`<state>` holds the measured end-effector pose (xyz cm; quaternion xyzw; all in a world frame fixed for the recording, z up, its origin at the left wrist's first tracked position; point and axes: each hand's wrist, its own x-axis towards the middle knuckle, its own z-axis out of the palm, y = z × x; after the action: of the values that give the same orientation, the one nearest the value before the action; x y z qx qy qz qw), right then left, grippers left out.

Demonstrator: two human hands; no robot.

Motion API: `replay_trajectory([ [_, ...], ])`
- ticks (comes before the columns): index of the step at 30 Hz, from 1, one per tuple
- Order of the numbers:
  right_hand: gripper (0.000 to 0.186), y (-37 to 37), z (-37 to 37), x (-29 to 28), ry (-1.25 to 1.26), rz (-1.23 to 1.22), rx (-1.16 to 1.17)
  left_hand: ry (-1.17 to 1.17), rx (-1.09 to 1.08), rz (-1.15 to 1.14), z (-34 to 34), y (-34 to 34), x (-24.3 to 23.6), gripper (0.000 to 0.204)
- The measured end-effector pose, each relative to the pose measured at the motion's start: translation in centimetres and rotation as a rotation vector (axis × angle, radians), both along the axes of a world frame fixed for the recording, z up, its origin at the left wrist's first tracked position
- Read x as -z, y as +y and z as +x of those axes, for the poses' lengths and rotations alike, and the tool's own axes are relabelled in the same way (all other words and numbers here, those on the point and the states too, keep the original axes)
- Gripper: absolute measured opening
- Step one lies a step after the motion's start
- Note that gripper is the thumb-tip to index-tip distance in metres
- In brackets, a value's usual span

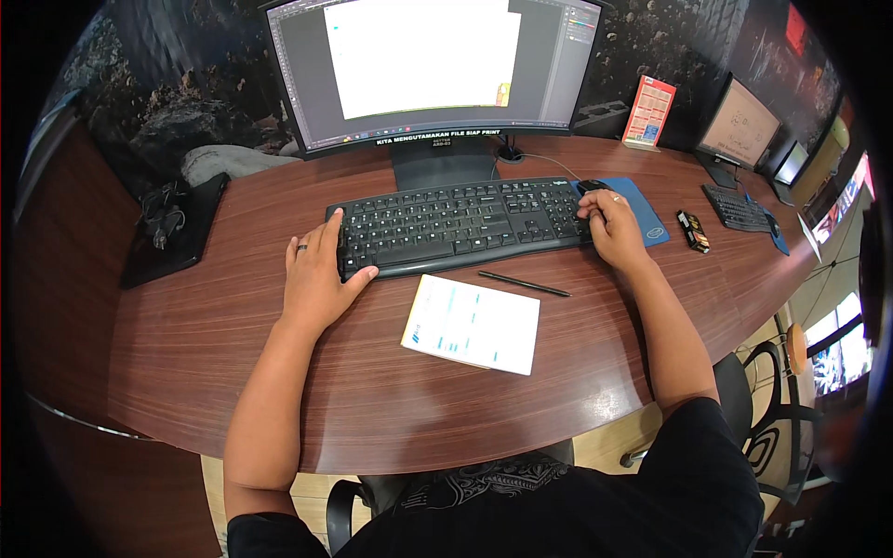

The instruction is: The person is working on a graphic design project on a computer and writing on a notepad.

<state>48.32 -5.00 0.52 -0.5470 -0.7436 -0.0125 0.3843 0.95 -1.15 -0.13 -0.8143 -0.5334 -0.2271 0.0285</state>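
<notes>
My left hand [316,270] rests at the left end of the black keyboard [446,223], fingers spread and thumb along its front edge. My right hand [609,223] is curled over the black mouse [592,186] beside the keypad, largely hiding it, at the left side of a blue mouse pad [642,214]. A white paper pad [470,325] with printed form fields lies between my forearms, below the keyboard, and a thin black pen [524,284] lies just above it. Ahead, a large curved monitor [428,60] shows a white page in an editing window.
A black slab with coiled cables [163,223] lies left. Right are a red-and-white standing card [649,112], small dark pack [693,231], second monitor [739,126], keyboard [735,206] and office chair [781,428]. The wooden desk [205,372] curves around me.
</notes>
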Motion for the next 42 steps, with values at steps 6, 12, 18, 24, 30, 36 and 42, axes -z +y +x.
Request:
replay_trajectory([
  [6,0.018,0.0,-0.3,-0.4,-0.133,0.104,-0.092,-0.061,0.106,-0.003,0.1,-0.3,-1.1,0.094],
  [12,0.018,-1.3,-0.4,-0.8,-0.233,0.013,0.017,-0.04,0.287,0.068,0.9,-0.4,-1.5,0.084],
  [18,0.024,-0.4,-1.8,-0.1,-0.205,0.002,-0.036,-0.013,0.302,-0.007,0.4,-0.8,-1.3,0.082],
  [24,0.024,-0.8,-1.4,-0.1,-0.219,-0.02,0.027,-0.106,0.264,0.086,0.5,-0.3,-1.4,0.079],
  [30,0.019,-1.2,-1.2,-0.6,-0.243,-0.003,-0.003,-0.172,0.113,0.104,-0.7,0.1,-1.4,0.075],
  [36,0.017,-0.7,-1.3,-0.5,-0.291,-0.053,-0.012,-0.19,0.115,0.047,-0.8,0.1,-1.5,0.072],
  [42,0.028,2.8,-8.8,-2.0,-0.172,-0.075,-0.181,-0.154,0.172,0.041,-0.7,0.0,-1.2,0.072],
])
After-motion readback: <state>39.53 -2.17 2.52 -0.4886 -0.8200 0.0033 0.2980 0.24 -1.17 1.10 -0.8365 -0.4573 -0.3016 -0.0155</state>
